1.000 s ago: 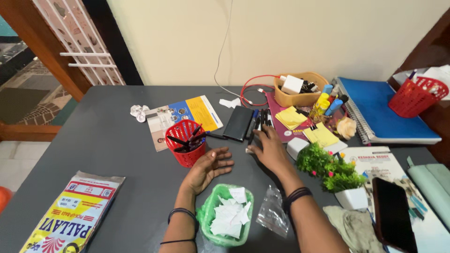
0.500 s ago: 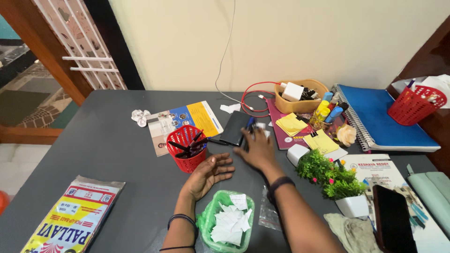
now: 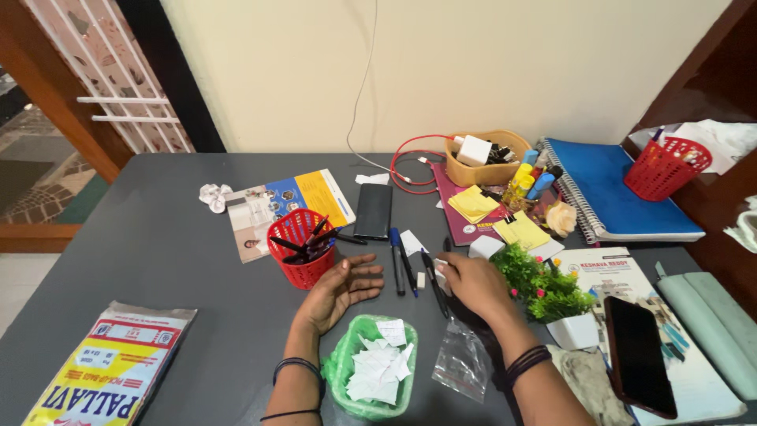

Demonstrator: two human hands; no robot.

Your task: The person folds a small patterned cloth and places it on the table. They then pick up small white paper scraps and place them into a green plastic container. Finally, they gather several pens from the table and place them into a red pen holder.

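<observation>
My left hand [image 3: 335, 292] rests palm up and open on the grey table [image 3: 158, 260], just in front of a red mesh basket [image 3: 293, 268] holding several dark pens. My right hand [image 3: 473, 284] lies near the table's middle with its fingers curled over a black pen [image 3: 428, 264] and a small white piece. Two blue-capped pens [image 3: 398, 264] lie loose between my hands. A green basket [image 3: 339, 371] of white paper slips sits below my left hand.
A flat black case [image 3: 373, 211] and a leaflet [image 3: 284, 201] lie behind the red basket. At right stand a small potted plant [image 3: 544, 288], sticky notes [image 3: 473, 203], a tan tub [image 3: 485, 170], a blue notebook [image 3: 623, 197] and a dark phone [image 3: 639, 355]. A clear bag [image 3: 461, 359] lies near my right wrist.
My right hand has pulled back toward me from beside the black case, dragging the pens with it. Two pens now lie loose. My left hand has stayed put.
</observation>
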